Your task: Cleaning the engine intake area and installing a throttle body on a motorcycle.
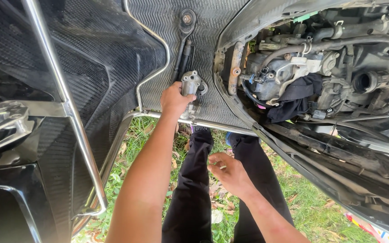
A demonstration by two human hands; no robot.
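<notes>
The right hand (231, 173) is nearest, hovering low over the person's black trouser legs (194, 189) and the grass (311, 211). Its forearm comes in from the bottom right; the wrist is bent so the palm faces left, fingers loosely curled and spread, holding nothing.

The left arm stretches straight up the middle, nearly fully extended, from the bottom edge to the scooter's ribbed footboard (163, 40). The left hand (174, 100) is closed around the lower part of a small grey metal part (191, 85), thumb across its front, the part's top sticking out above the fingers. The part sits on the footboard just above a chrome rail (212, 123) that runs along the board's edge. The two hands are well apart.

Just beyond the part, a ratchet wrench (186, 27) lies on the footboard, head pointing away.

To the right, the opened bodywork shows the engine (284, 72), with hoses and a black cloth (293, 101) draped below it. At left, black panels and a chrome tube (64, 94).
</notes>
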